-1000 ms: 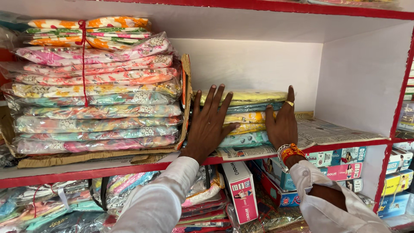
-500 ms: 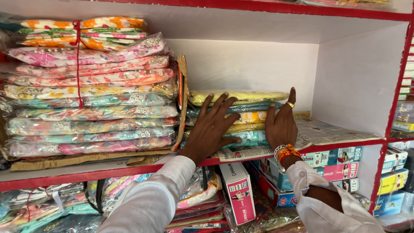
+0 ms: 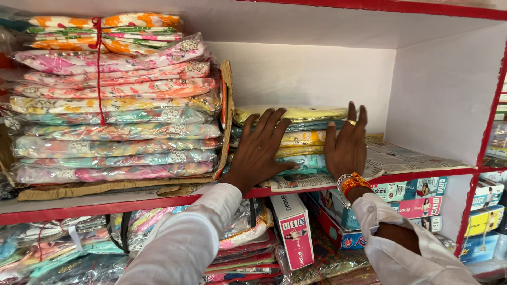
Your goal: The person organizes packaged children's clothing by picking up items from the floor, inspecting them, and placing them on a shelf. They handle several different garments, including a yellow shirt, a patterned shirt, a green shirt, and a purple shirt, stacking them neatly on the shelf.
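- Hands lay flat on a short stack of clear-wrapped folded garments (image 3: 296,138) on the white shelf: the left hand (image 3: 260,150) spread open against the stack's front left, the right hand (image 3: 346,145) open with fingers straight up against its front right. Neither hand closed around anything; both only pressed the packets.
- The short stack sat on newspaper (image 3: 406,158) lining the shelf board, near the front edge, roughly midway along the compartment.
- Just left of it stood a tall bundle of floral packets (image 3: 116,105), tied with a red string (image 3: 97,74) and backed by a sheet of brown cardboard (image 3: 228,116) that rose between the two stacks, close beside the left hand.
- Open shelf room lay to the right of the short stack, up to the white side wall (image 3: 443,100), and above it under the next board.
- The red shelf edge (image 3: 105,207) ran just under both wrists; a gold ring (image 3: 351,122) and an orange-and-bead wristband (image 3: 353,183) showed on the right hand.
- Below, small printed boxes (image 3: 293,229) and more wrapped packets (image 3: 58,248) filled the lower shelf, partly covered by the white sleeves (image 3: 185,243).
- The back of the short stack, the palms' contact and the far left of the tall bundle were hidden or cut off.
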